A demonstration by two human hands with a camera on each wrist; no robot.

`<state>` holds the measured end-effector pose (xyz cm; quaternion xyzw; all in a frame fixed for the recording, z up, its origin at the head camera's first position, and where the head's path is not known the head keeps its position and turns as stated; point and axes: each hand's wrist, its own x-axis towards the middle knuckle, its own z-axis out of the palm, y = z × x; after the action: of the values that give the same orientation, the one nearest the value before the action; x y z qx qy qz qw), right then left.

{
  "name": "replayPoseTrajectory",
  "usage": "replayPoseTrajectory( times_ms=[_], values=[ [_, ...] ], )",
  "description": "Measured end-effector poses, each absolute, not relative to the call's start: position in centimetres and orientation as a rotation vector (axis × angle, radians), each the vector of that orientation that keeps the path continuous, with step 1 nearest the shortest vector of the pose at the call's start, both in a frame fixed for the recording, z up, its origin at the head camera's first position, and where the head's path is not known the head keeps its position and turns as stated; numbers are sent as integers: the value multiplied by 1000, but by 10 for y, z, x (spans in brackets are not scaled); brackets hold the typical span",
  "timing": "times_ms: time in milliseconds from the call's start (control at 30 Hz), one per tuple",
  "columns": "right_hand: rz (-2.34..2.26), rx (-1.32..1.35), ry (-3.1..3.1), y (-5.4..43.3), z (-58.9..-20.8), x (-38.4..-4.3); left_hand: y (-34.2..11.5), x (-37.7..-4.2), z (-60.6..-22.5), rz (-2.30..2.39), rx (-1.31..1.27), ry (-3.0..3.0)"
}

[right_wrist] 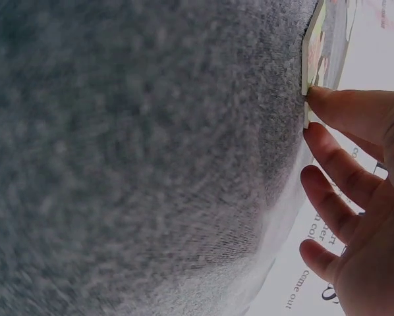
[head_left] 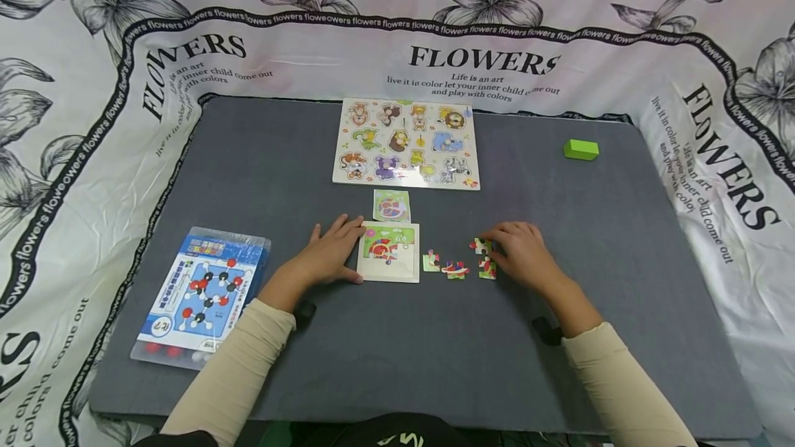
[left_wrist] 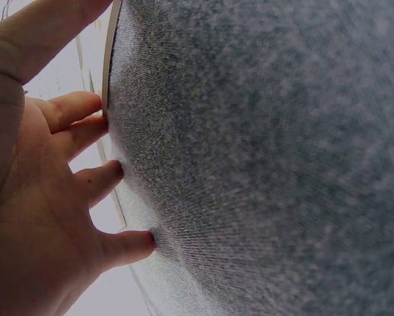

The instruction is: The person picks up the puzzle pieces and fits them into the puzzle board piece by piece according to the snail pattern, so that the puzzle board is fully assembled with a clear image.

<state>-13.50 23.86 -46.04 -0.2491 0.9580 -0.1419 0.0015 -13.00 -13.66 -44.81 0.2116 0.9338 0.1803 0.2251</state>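
Observation:
In the head view a square puzzle board point(head_left: 389, 271) with a pale rim lies on the grey table, its upper part filled with a colourful picture. My left hand point(head_left: 332, 250) is spread at its left side, fingertips at the rim and thumb by the lower left corner. On the right, my right hand point(head_left: 524, 254) holds a small jigsaw piece point(head_left: 479, 245) between thumb and index finger, low at the table. Another jigsaw piece point(head_left: 487, 269) lies just below it. Two more loose pieces, a green-edged piece point(head_left: 431, 261) and a red piece point(head_left: 455, 270), lie between board and hand.
A small picture card point(head_left: 391, 205) lies above the board. Behind it is a large animal puzzle board point(head_left: 406, 143). A boxed molecule model set point(head_left: 201, 295) lies at left, a green block point(head_left: 581, 150) at far right. Flower-printed cloth point(head_left: 484, 67) surrounds the table.

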Motion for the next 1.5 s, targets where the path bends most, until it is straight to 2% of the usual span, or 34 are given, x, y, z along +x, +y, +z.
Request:
replayPoseTrajectory(
  times_ms=[600,1100,1500],
  values=[
    [-472,-889,2967,198,-449,-139,-136,-133,-449,490,597,2567],
    [-481,-1183,2898,129,-460,-138,-136,-133,-451,460,565,2569],
    [-375,-1178,2966,118,-466,-136,-136,-132,-451,468,569,2575]
  ],
)
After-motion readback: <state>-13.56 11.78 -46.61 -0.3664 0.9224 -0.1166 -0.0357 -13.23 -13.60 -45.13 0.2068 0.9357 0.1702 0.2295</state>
